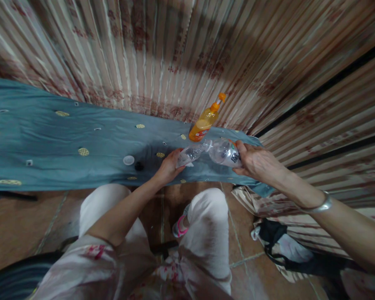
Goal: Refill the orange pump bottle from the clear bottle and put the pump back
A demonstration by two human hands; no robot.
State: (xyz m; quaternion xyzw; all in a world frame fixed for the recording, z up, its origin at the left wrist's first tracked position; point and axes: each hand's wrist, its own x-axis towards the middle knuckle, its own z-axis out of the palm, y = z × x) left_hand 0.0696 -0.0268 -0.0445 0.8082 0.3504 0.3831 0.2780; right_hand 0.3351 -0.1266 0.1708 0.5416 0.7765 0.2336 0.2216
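A: Bottles first: the left hand [168,168] has its fingers wrapped round a small clear bottle [190,155], and the right hand [254,161] grasps a larger clear bottle [224,152]. Both are tipped on their sides, mouth to mouth, held just above the blue cloth [50,137] on the bench.

B: It looks like pouring from one into the other. How would you do it well?

A: I'd judge the mouths should stay touching and lined up, the receiving bottle held lower and steady, the other raised slowly so nothing runs onto the cloth.

B: And further left?

A: A white cap [128,160] and a black cap [139,166] lie near each other on the cloth, a little apart from the left hand.

B: Behind the hands?

A: An orange drink bottle [205,120] stands by the striped curtain [175,50], close behind the two clear ones.

B: What can't you make out?

A: Whether liquid is flowing, and how full either clear bottle is. The label on the larger one is too small to read. The right palm hides that bottle's base.
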